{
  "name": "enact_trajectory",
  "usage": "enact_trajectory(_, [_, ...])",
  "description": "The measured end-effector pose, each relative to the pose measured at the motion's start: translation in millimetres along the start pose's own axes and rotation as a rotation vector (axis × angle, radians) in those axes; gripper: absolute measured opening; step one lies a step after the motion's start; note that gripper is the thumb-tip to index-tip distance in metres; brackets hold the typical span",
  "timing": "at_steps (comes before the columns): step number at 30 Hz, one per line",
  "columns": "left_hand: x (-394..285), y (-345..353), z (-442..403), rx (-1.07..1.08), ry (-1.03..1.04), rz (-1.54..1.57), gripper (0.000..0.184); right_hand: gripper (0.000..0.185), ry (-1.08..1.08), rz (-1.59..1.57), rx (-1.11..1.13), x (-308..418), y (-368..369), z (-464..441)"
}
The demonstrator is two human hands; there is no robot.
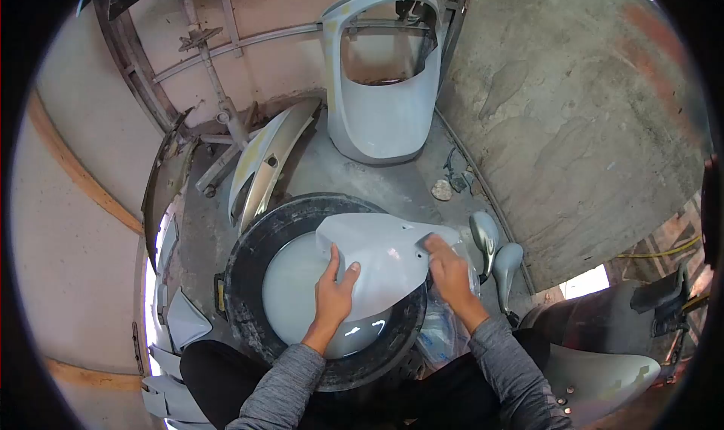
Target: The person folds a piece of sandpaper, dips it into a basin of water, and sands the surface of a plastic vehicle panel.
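A white curved panel (377, 260) is held over a black tub (245, 309) of cloudy whitish water (290, 302). My left hand (334, 293) grips the panel's left lower edge, thumb on its face and fingers partly behind it. At the panel's right end, near a small hole, my right hand (448, 272) presses a small dark grey piece (427, 243) against the surface, its fingers closed round it.
A large white fairing (385, 121) stands at the back wall, with a curved silver-white part (264, 155) left of it. Two mirrors (484, 238) and a plastic bag (441, 328) lie right of the tub. A dark cylinder (596, 317) is at the right. More panels (186, 321) lie left.
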State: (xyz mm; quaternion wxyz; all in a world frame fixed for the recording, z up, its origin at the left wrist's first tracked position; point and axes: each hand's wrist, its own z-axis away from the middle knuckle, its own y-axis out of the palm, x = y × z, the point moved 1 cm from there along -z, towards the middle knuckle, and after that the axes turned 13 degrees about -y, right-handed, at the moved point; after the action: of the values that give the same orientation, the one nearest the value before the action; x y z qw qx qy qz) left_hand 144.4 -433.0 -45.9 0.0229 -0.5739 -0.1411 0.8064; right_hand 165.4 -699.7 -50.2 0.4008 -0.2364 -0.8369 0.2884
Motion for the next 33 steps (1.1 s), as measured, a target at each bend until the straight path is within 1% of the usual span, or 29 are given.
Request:
enact_trajectory(1, [-8,-1,5,0.015,-0.014,0.021,0.074,0.035,0.002,-0.002,0.005,9,2,2])
enact_trajectory(3, [-19,-8,6,0.021,-0.008,0.000,0.074,0.034,-0.163,0.030,0.049,41,10,5])
enact_trajectory(4, [-21,-10,6,0.028,-0.008,-0.019,0.073,0.034,-0.317,-0.112,0.084,64,8,8])
enact_trajectory(5, [-18,-9,3,0.025,-0.005,-0.018,0.073,0.034,-0.322,-0.112,0.083,58,9,5])
enact_trajectory(7, [-6,-4,-1,-0.002,-0.005,0.000,0.073,0.034,-0.346,0.016,0.166,36,10,3])
enact_trajectory(8, [-2,-3,-1,0.001,-0.009,-0.002,0.073,0.035,-0.098,-0.016,0.011,21,7,-1])
enact_trajectory(9, [-4,-3,1,0.005,-0.025,0.019,0.074,0.036,0.002,0.034,-0.051,14,2,-12])
enact_trajectory(11, [-14,-5,0,0.007,-0.030,0.046,0.074,0.035,-0.082,0.031,0.075,34,4,-2])
enact_trajectory(12, [-17,-9,1,0.046,-0.055,0.045,0.075,0.035,-0.085,0.032,0.076,49,0,1])
enact_trajectory(14, [-19,-9,-1,0.084,-0.076,0.043,0.075,0.036,-0.371,-0.162,0.218,71,-3,5])
enact_trajectory(15, [-15,-6,-1,0.052,-0.061,0.005,0.075,0.036,-0.367,-0.163,0.217,52,0,5])
enact_trajectory(16, [-12,-5,0,0.020,-0.046,-0.034,0.074,0.037,-0.173,-0.100,0.100,16,4,2])
enact_trajectory(17, [-10,-5,1,0.022,-0.051,-0.036,0.074,0.039,0.022,-0.035,-0.013,-4,5,3])
enact_trajectory(18, [-11,-6,2,0.018,-0.037,0.011,0.074,0.040,0.061,0.063,-0.027,7,8,2])
enact_trajectory(19, [-15,-6,-1,0.011,-0.013,0.059,0.075,0.040,0.056,0.065,-0.032,32,3,0])
enact_trajectory(20, [-18,-9,0,0.009,-0.012,0.061,0.075,0.038,-0.125,-0.056,0.079,67,-5,4])
enact_trajectory(21, [-22,-12,1,0.034,-0.037,0.043,0.074,0.037,-0.306,-0.174,0.191,85,-10,6])
enact_trajectory(22, [-23,-13,2,0.062,-0.064,0.023,0.074,0.037,-0.355,-0.180,0.214,73,-7,8])
enact_trajectory(23, [-20,-10,2,0.064,-0.065,0.023,0.074,0.037,-0.353,-0.179,0.214,50,-3,7])
enact_trajectory(24, [-14,-6,-1,0.044,-0.055,0.027,0.074,0.040,-0.169,-0.096,0.117,21,0,2])
enact_trajectory(25, [-13,-4,0,0.024,-0.049,0.031,0.075,0.044,0.018,-0.015,0.022,11,-1,-2])
enact_trajectory(26, [-13,-5,2,0.025,-0.049,0.030,0.075,0.043,0.002,0.070,0.032,14,6,3])
enact_trajectory(27, [-20,-8,2,0.035,-0.074,0.045,0.075,0.043,-0.003,0.071,0.025,36,5,2])
enact_trajectory(28, [-24,-10,2,0.041,-0.107,0.064,0.074,0.039,-0.177,-0.037,0.126,70,-1,5])
enact_trajectory(29, [-19,-8,0,0.036,-0.105,0.067,0.074,0.037,-0.351,-0.146,0.226,88,-4,6])
enact_trajectory(30, [-11,-5,-4,0.007,-0.049,0.039,0.075,0.037,-0.402,-0.135,0.233,76,-4,3])
enact_trajectory(31, [-5,-3,-4,-0.020,0.002,0.011,0.075,0.037,-0.400,-0.137,0.231,50,1,0])
enact_trajectory(32, [-13,-3,0,-0.037,-0.019,-0.042,0.075,0.039,-0.180,-0.084,0.116,17,6,-5])
enact_trajectory(33, [-20,-5,5,-0.034,-0.023,-0.044,0.075,0.041,0.040,-0.028,0.002,-1,8,-5])
